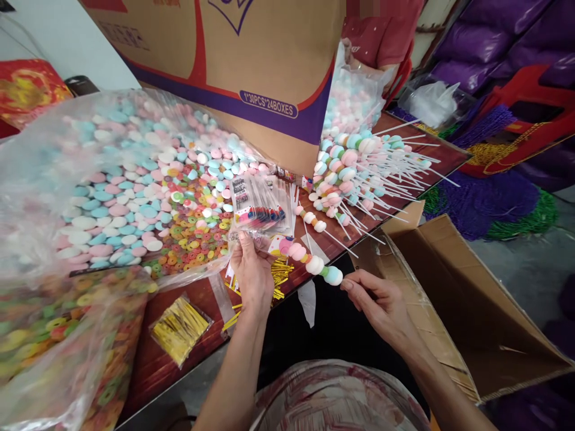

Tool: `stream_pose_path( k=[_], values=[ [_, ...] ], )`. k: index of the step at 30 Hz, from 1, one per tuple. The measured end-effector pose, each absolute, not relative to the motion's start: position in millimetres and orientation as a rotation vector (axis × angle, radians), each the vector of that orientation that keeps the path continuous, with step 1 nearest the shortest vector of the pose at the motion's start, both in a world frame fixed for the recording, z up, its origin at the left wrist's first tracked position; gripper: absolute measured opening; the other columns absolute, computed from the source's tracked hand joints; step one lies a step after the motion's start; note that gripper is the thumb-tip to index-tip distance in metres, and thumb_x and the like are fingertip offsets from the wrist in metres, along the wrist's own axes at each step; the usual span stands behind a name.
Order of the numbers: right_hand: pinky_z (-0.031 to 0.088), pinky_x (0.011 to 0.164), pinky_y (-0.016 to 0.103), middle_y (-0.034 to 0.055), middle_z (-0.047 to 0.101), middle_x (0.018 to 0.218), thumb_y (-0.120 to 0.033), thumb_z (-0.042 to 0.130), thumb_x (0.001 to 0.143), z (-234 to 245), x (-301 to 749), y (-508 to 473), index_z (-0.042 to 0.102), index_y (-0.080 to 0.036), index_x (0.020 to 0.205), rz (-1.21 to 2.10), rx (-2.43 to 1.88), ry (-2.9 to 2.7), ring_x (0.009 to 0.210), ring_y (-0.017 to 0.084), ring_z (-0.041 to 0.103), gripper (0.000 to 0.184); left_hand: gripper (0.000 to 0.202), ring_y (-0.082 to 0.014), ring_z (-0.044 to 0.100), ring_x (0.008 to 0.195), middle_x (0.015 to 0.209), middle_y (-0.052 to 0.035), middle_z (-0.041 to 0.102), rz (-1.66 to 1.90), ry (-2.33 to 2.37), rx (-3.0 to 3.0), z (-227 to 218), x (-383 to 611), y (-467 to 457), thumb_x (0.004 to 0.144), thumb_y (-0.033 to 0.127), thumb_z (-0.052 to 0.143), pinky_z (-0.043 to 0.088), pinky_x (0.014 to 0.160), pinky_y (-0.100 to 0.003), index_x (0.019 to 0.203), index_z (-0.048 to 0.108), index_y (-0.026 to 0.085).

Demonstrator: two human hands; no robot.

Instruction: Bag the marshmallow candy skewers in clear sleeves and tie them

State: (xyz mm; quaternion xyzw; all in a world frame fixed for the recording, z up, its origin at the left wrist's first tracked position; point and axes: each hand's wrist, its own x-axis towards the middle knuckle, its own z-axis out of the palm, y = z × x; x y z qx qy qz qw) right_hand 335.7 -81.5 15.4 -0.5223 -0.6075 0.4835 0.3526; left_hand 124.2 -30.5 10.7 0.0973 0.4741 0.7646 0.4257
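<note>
My left hand (252,276) pinches a small clear printed bag (265,243) between thumb and fingers. In my right hand (380,299) is the lower end of a candy skewer (315,265), threaded with pink, white and blue marshmallows and small gummy rings. The skewer's far end is at the bag's mouth; how far inside it reaches, I cannot tell. Just beyond my left hand lies a stack of flat clear bags (258,206). Gold twist ties (281,275) are spread beside my left wrist. One shorter skewer (311,218) rests on the table past the held one.
Loose marshmallows (112,203) and gummy rings (193,239) fill a large plastic bag at left. A big carton (224,78) stands behind. Finished-looking skewers (354,167) are piled at right. An open cardboard box (471,311) sits below the table edge. Another person (381,39) is beyond.
</note>
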Motion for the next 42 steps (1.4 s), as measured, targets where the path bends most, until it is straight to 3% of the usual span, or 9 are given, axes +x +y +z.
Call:
stream_pose_path(
  k=[8,15,22,26,29,32,38,42],
  values=[
    [0.022,0.047,0.023,-0.0042,0.044,0.060,-0.041,0.066,0.086,13,301,-71,0.068,-0.017,0.077,1.296,-1.241,-1.162,0.052,0.008,0.030,0.026,0.031,-0.0100,0.062,0.063,0.072,0.0042,0.064,1.996,1.123,0.211,12,132,-32,0.076,0.047,0.076,0.051,0.065,-0.024,0.080,0.060,0.020],
    [0.032,0.051,0.022,-0.0023,0.054,0.064,-0.037,0.076,0.075,22,253,-43,0.070,-0.016,0.078,1.498,-1.031,-0.909,0.058,0.009,0.040,0.022,0.028,-0.0127,0.067,0.080,0.085,0.0000,0.071,1.935,1.021,0.272,16,160,-46,0.077,0.046,0.076,0.054,0.079,-0.027,0.085,0.068,0.020],
    [0.041,0.064,0.025,-0.0018,0.055,0.067,-0.035,0.073,0.080,13,255,-32,0.064,-0.016,0.069,1.351,-1.039,-1.016,0.064,0.011,0.044,0.023,0.020,-0.0098,0.068,0.078,0.084,-0.0002,0.074,1.637,0.895,0.129,16,164,-62,0.066,0.024,0.087,0.052,0.078,-0.023,0.078,0.072,0.017],
    [0.041,0.064,0.026,-0.0001,0.052,0.069,-0.043,0.063,0.087,10,254,-35,0.060,-0.016,0.068,1.339,-1.083,-1.124,0.067,0.012,0.042,0.033,0.024,-0.0068,0.061,0.063,0.066,0.0026,0.067,1.726,0.931,0.097,15,165,-62,0.070,0.033,0.084,0.050,0.069,-0.020,0.069,0.068,0.015],
    [0.036,0.058,0.025,-0.0013,0.044,0.062,-0.047,0.060,0.087,12,251,-35,0.052,-0.017,0.062,1.273,-1.168,-1.140,0.062,0.011,0.035,0.040,0.027,-0.0095,0.063,0.068,0.071,0.0006,0.069,1.723,0.939,0.128,17,165,-61,0.075,0.040,0.079,0.050,0.070,-0.023,0.070,0.067,0.016],
    [0.037,0.059,0.025,-0.0013,0.044,0.063,-0.045,0.061,0.086,16,251,-33,0.053,-0.018,0.062,1.232,-1.166,-1.222,0.064,0.012,0.036,0.037,0.022,-0.0119,0.067,0.076,0.084,-0.0009,0.073,1.704,0.940,0.071,19,163,-60,0.075,0.037,0.080,0.050,0.074,-0.026,0.080,0.069,0.017],
    [0.030,0.057,0.024,-0.0033,0.037,0.063,-0.042,0.057,0.091,19,268,-36,0.047,-0.018,0.061,1.138,-1.194,-1.313,0.062,0.011,0.032,0.039,0.019,-0.0112,0.065,0.071,0.076,0.0013,0.069,1.692,0.964,-0.080,18,148,-51,0.076,0.031,0.079,0.049,0.075,-0.028,0.081,0.067,0.017],
    [0.029,0.056,0.025,-0.0037,0.037,0.064,-0.041,0.051,0.096,15,295,-53,0.054,-0.018,0.072,1.014,-1.285,-1.461,0.060,0.011,0.033,0.033,0.019,-0.0112,0.062,0.065,0.067,0.0016,0.064,1.657,0.978,-0.131,20,137,-45,0.081,0.032,0.075,0.049,0.073,-0.028,0.078,0.064,0.017]
  ],
)
